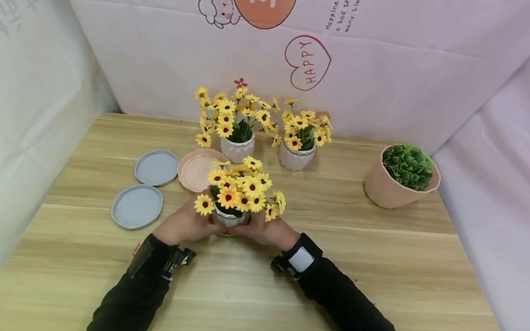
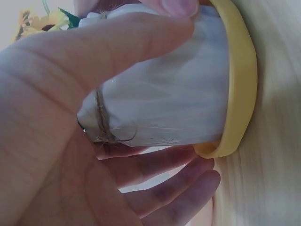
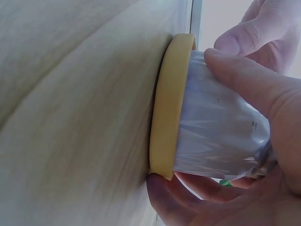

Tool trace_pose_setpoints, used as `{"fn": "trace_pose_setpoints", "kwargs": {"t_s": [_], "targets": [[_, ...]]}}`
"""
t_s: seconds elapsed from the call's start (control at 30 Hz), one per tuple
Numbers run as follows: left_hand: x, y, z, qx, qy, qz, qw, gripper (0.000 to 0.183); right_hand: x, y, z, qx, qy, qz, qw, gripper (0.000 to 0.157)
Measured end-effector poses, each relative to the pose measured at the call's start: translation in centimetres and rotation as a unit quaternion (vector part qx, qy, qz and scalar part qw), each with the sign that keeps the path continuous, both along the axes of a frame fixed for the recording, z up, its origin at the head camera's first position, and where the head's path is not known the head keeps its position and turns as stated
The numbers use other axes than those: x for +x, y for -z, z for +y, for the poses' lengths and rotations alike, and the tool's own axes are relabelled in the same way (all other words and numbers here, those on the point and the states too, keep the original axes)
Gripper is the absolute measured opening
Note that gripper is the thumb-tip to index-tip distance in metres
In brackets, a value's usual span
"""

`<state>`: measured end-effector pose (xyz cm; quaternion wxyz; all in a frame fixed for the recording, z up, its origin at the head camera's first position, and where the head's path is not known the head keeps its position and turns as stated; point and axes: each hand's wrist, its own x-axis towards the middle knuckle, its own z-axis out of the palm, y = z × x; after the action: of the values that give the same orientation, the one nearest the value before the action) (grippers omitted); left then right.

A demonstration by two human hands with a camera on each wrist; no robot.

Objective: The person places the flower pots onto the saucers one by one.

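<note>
So both hands are on one little white pot (image 1: 229, 219) of yellow daisy-looking flowers (image 1: 242, 187), near the middle of the wooden table (image 1: 238, 300). The left hand (image 1: 190, 224) is curved around one side, thumb laid along the pot wall, and the right hand (image 1: 264, 229) does the same opposite, so they're each spread about as wide as the pot and gripping it. The pot stands upright in a yellow saucer (image 2: 245, 80) on the tabletop, with twine (image 2: 101, 113) tied round its upper part. Just behind it is a pink saucer (image 1: 192, 170), right next to one blue-grey saucer (image 1: 156, 167), and a second blue-grey saucer (image 1: 137, 207) lies closer to the person. Farther back there's a left-hand flowerpot (image 1: 237, 150) and a right-hand flowerpot (image 1: 295, 159), both white with yellow blooms. Well off to the right sits a pink planter (image 1: 388, 187) with a leafy green plant (image 1: 407, 166).
</note>
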<state>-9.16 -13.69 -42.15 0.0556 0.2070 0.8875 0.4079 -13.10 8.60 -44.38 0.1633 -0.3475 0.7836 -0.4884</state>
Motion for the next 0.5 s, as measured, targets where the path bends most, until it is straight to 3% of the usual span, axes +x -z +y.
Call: {"fn": "trace_pose_setpoints", "kwargs": {"t_s": [0.5], "targets": [[-0.2, 0.0, 1.1, -0.01, 0.012, 0.005, 0.9999, 0.095, -0.1, 0.0, 1.1, 0.014, 0.011, -0.006, 1.0, 0.092]]}}
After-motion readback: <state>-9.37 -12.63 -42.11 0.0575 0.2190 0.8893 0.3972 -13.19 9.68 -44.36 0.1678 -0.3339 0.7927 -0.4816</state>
